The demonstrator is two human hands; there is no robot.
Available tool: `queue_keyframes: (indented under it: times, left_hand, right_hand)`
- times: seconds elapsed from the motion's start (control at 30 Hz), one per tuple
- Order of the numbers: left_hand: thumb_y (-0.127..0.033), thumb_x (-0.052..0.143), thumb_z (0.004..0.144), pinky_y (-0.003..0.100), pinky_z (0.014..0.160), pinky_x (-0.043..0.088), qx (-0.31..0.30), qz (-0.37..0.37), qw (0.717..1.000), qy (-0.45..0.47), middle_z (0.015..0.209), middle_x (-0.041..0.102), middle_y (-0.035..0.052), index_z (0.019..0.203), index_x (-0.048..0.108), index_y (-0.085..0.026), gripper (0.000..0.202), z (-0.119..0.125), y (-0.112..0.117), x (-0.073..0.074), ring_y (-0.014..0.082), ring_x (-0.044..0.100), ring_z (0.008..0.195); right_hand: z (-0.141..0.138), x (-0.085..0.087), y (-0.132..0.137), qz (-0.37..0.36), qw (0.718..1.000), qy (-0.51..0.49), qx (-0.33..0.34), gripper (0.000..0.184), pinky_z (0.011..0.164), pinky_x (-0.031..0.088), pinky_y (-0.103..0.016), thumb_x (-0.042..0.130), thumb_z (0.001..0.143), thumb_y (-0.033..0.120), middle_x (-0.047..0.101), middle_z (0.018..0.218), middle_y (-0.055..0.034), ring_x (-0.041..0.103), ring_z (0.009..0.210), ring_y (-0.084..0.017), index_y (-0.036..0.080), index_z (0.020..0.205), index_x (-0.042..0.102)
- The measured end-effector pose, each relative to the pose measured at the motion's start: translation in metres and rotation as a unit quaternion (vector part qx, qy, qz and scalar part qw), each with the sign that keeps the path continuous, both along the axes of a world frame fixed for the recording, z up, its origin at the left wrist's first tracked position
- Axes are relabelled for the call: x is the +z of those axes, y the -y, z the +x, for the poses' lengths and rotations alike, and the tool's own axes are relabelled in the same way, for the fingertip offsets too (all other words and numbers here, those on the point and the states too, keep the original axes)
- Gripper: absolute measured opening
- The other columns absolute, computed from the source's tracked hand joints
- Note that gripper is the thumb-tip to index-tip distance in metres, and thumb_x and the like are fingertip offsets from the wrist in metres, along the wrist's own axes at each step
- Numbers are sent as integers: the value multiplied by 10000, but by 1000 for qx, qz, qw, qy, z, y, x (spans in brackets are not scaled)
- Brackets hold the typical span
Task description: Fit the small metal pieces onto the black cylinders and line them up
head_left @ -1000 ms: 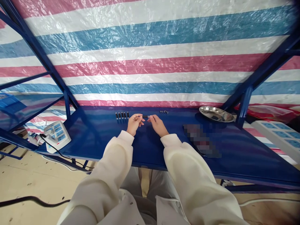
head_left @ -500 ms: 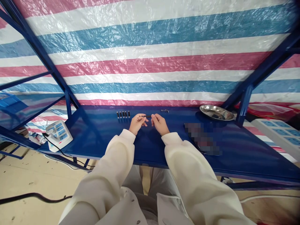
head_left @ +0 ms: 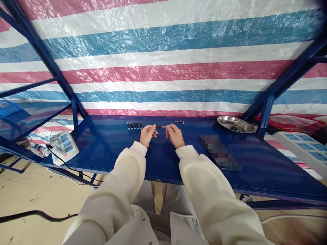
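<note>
We hold the rod (head_left: 160,126) crosswise, its long axis running left to right: our left hand (head_left: 147,135) pinching the darker end, our right hand (head_left: 176,135) the paler.

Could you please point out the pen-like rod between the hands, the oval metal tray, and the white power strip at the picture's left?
Pen-like rod (head_left: 159,126): head view, its dark section.
Oval metal tray (head_left: 233,123): head view, its bare inner surface.
White power strip (head_left: 66,143): head view, its blue socket face.
</note>
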State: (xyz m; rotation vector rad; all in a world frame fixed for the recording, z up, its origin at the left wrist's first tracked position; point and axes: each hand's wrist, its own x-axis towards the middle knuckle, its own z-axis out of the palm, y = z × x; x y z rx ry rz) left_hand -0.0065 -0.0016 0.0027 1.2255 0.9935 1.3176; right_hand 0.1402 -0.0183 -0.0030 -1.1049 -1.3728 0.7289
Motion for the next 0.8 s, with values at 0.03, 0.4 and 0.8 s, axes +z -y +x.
queue_keyframes:
  times: [0.03, 0.4, 0.8]
  left_hand:
    - [-561, 645, 702, 207, 437, 334, 7, 0, 1000, 4, 572, 613, 1, 707, 534, -137, 438, 0, -1, 0, 69, 519, 396]
    - [-458, 721, 657, 215, 455, 368, -23, 2, 1000, -10, 645, 632, 9, 816, 600, -125, 389, -2, 0, 0, 73, 534, 442]
    - [-479, 695, 684, 219, 483, 429, 38, 45, 998, 11, 721, 629, 8, 824, 600, -135, 383, -2, -5, -5, 66, 543, 463]
  right_hand:
    - [0, 0, -1, 0, 1000, -11, -6, 404, 499, 408, -246, 465, 829, 568, 486, 543, 42, 467, 441, -91, 212, 638, 467]
    - [6, -2, -11, -6, 992, -122, -37, 327, 400, 338, -234, 536, 769, 524, 466, 569, 41, 410, 436, -84, 205, 696, 536]
    - [-1, -9, -9, -53, 990, 35, 123, 411, 459, 378, -259, 525, 751, 617, 500, 629, 32, 446, 448, -90, 207, 772, 547]
